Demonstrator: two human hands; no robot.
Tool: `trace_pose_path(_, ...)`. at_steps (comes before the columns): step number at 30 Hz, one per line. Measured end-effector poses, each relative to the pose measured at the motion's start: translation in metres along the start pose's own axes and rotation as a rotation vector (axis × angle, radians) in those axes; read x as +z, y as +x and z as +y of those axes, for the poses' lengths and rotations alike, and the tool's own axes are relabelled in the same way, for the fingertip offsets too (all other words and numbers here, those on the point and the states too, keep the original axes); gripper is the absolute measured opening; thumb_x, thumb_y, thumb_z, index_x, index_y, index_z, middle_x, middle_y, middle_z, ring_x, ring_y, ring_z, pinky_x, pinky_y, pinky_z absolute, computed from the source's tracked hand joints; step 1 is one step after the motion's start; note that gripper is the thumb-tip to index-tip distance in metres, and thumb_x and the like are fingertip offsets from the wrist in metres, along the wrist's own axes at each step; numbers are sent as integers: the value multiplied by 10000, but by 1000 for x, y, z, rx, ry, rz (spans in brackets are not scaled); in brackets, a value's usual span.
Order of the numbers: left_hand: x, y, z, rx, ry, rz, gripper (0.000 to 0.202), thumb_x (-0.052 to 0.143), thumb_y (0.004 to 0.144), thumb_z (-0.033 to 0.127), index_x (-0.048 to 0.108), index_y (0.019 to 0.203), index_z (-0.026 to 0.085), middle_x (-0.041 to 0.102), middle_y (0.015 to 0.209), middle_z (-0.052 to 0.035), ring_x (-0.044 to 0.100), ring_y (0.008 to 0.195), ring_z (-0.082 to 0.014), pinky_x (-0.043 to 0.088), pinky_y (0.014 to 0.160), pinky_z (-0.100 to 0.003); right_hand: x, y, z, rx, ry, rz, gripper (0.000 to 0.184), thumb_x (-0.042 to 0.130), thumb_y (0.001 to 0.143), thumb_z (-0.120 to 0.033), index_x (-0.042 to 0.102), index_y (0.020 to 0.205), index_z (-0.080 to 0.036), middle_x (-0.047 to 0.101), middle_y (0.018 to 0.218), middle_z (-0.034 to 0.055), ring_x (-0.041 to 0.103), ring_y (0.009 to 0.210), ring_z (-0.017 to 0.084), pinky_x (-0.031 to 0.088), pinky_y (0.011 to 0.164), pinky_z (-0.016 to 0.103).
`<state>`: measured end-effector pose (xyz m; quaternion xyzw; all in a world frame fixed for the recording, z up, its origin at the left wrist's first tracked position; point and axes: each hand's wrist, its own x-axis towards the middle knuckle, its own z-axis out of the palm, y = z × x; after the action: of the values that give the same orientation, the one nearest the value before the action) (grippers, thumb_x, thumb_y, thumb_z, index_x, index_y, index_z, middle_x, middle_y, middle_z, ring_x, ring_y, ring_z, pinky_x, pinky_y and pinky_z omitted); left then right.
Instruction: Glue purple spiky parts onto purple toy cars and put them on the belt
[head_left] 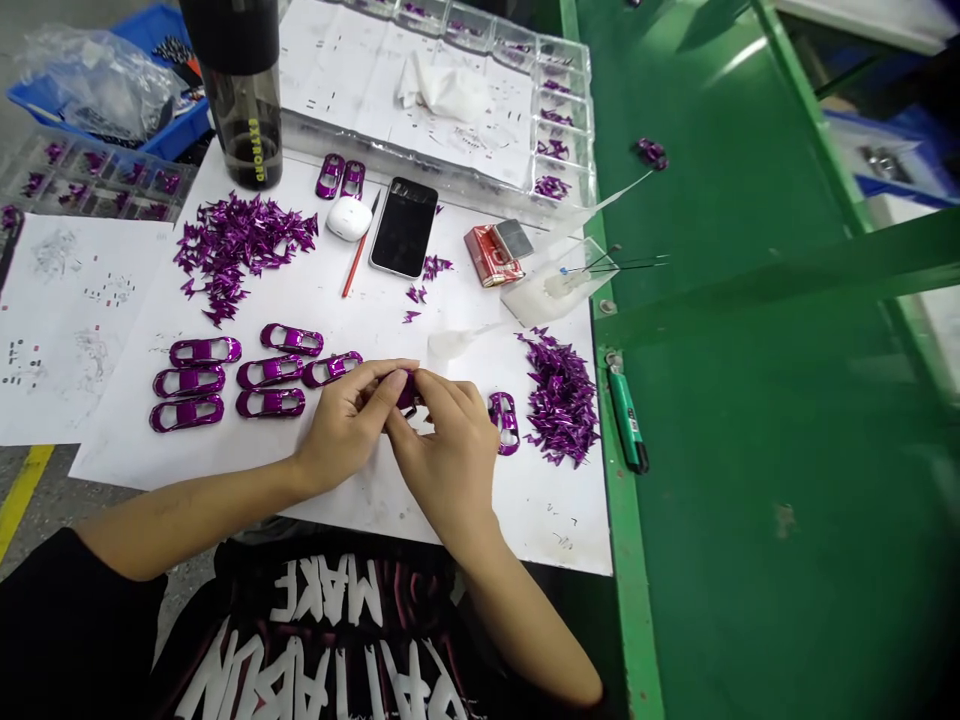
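Note:
My left hand (349,420) and my right hand (448,450) meet over the white paper sheet (247,450), fingers pinched together on one shiny purple toy car body (407,388), mostly hidden between them. Several finished-looking purple car bodies (225,380) lie in rows just left of my left hand. One more purple car body (504,420) lies right of my right hand. A heap of small purple parts (562,395) sits further right, and a larger heap of purple parts (240,245) lies at the upper left.
A dark bottle (244,100), white earbud case (349,217), black phone (403,227), red pencil (356,262), red cigarette pack (491,255) and clear trays (559,130) stand behind. A green lighter (626,415) lies on the green bench edge (622,560). A blue bin (157,40) is far left.

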<state>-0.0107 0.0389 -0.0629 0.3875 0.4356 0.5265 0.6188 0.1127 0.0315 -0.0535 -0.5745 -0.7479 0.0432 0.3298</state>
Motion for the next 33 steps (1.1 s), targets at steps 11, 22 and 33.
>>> trace_pose_path(11,1,6,-2,-26,-79,-1,190,687,983,313,794,1082,190,741,1133,-72,694,1098,-211,584,1022,-312,19,-5,-2,-107,-99,148,184,592,968,-109,630,1148,-120,750,1000,139,575,828,223,559,718,368)
trace_pose_path(22,-10,6,13,267,263,-266,648,726,983,368,467,1560,227,648,1376,-106,632,1262,-254,500,1160,-396,-28,-2,7,365,602,22,383,779,891,-199,674,1258,-231,750,1170,77,754,994,187,672,828,322)
trace_pose_path(33,-26,-138,24,-939,-178,-345,324,672,853,195,589,1166,181,590,675,7,564,500,-134,434,442,-174,-85,-37,-11,335,698,-1004,237,801,881,-233,704,1097,-231,759,887,-4,736,748,138,614,629,218)
